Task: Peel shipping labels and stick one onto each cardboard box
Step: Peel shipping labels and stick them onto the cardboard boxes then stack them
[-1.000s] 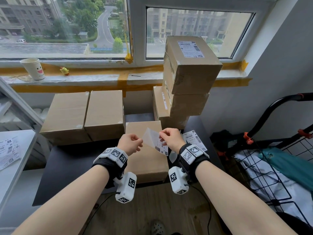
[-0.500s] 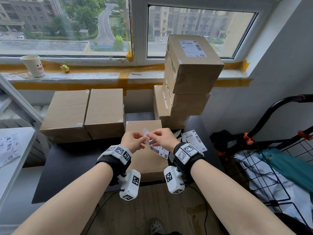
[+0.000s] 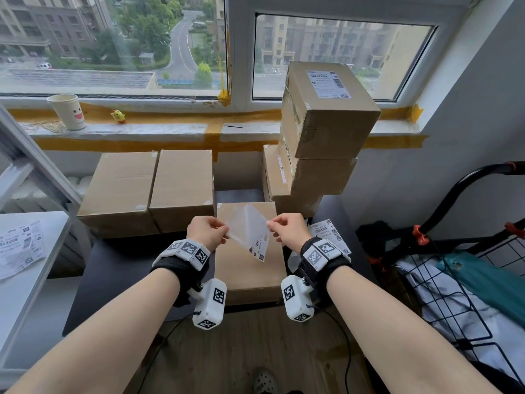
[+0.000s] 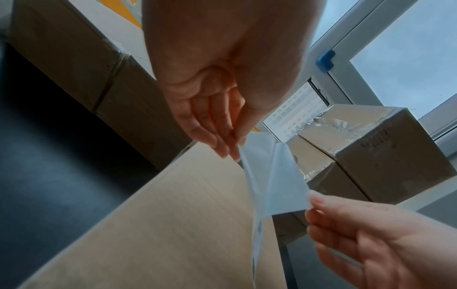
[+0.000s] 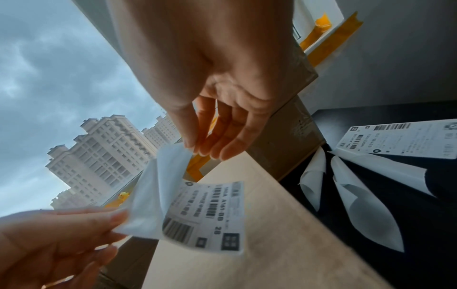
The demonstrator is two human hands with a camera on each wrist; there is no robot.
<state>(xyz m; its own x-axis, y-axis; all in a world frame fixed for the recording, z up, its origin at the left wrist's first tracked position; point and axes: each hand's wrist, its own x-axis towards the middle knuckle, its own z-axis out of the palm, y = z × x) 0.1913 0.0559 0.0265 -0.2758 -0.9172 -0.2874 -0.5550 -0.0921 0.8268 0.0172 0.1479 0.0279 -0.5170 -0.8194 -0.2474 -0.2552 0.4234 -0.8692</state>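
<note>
Over a plain cardboard box (image 3: 250, 271) at the table's front, both hands hold a shipping label (image 3: 260, 247) that is partly peeled. My left hand (image 3: 225, 233) pinches a corner of the translucent backing (image 3: 241, 223). My right hand (image 3: 270, 224) pinches the label's upper corner, and its printed end (image 5: 205, 211) hangs curled below. The two layers are parted at the top and stay joined lower down. Two unlabelled boxes (image 3: 119, 189) (image 3: 183, 183) sit behind on the left. A stack of boxes on the right has a labelled box (image 3: 326, 109) on top.
A spare label (image 3: 329, 234) and curled backing scraps (image 5: 366, 195) lie on the black table (image 3: 119, 280) right of the front box. More label sheets (image 3: 20, 245) lie on a white shelf at left. A black cart with a wire basket (image 3: 454, 265) stands right. A paper cup (image 3: 66, 110) is on the sill.
Half a second ago the hands were close together at the label's corner. They have since drawn apart, opening the backing away from the label.
</note>
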